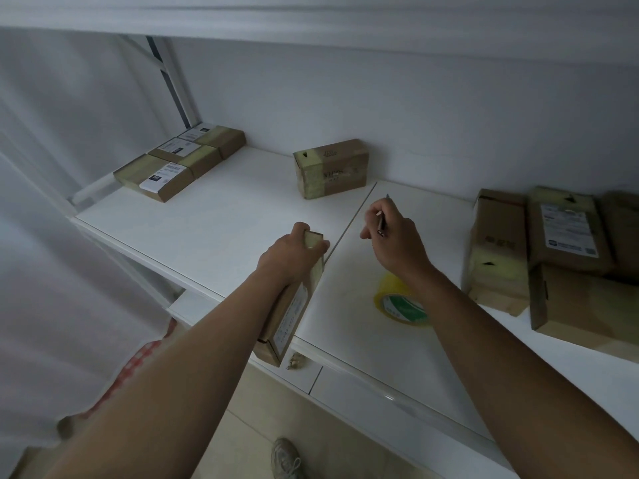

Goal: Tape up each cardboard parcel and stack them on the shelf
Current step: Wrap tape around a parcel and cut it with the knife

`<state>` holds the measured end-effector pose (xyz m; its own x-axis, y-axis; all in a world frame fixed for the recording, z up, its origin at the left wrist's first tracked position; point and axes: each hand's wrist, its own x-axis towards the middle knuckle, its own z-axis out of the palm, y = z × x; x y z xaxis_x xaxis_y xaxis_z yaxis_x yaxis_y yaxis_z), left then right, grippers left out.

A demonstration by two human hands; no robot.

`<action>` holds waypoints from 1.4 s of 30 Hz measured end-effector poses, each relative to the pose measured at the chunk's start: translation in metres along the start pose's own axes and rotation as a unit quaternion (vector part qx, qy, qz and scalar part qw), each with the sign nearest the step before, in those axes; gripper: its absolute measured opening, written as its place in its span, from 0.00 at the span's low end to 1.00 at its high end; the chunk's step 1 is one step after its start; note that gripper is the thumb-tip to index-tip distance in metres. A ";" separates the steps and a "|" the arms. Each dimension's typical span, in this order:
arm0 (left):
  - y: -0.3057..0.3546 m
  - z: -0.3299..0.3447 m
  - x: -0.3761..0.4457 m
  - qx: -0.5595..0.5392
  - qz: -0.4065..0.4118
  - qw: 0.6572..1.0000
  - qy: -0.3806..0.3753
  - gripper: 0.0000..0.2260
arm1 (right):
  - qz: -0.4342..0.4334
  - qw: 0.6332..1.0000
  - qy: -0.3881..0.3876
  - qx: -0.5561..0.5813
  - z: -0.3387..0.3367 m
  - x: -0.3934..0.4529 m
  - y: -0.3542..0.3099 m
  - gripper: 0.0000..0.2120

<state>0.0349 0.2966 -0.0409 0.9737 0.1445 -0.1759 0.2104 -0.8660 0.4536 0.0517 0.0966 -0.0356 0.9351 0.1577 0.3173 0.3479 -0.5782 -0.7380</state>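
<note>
Gripping a taped cardboard parcel (290, 305) by its far end over the white shelf's (207, 229) front edge, the left hand (294, 250) curled round it while the right hand (394, 243) pinched a pen (382, 219) above the tape roll (401, 302).

Taped brown parcel (294, 302) held tilted over the white shelf (207, 229) edge.

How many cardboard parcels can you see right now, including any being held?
At least 9: three in a far-left row, one standing by the back wall, one gripped by the left hand, four piled at right. The pile may hide more.
</note>
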 end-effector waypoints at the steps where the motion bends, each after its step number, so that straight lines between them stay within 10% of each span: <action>1: -0.001 0.001 0.001 -0.001 0.002 1.000 -0.002 0.25 | -0.019 1.000 0.004 -0.022 -0.006 -0.003 0.005 0.05; 10: 0.004 0.003 0.000 0.012 0.001 1.000 0.001 0.24 | 0.000 0.991 0.109 -0.077 -0.047 -0.054 0.059 0.10; 15: 0.002 0.003 0.000 0.005 0.001 1.000 0.007 0.26 | -0.037 0.982 0.034 -0.180 -0.063 -0.090 0.096 0.00; 19: 0.008 0.004 0.004 0.068 0.006 0.998 -0.007 0.28 | 0.018 0.969 -0.089 -0.228 -0.067 -0.130 0.113 0.22; 29: 0.020 0.011 -0.006 0.150 -0.028 0.988 0.004 0.32 | -0.005 0.906 -0.202 -0.371 -0.061 -0.148 0.115 0.28; 36: -0.008 -0.016 -0.021 0.072 -0.018 0.997 0.014 0.33 | 0.027 0.989 0.008 -0.146 -0.074 -0.125 0.081 0.13; 42: -0.003 -0.046 -0.079 -0.247 0.059 0.965 0.066 0.23 | 0.031 0.995 0.033 0.088 -0.051 -0.089 -0.012 0.14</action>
<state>-0.0384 0.3103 0.0116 0.9891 0.1470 0.0000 0.0820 -0.5516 0.8300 -0.0389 0.0492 -0.0245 0.9510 0.0699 0.3011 0.3006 -0.4352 -0.8486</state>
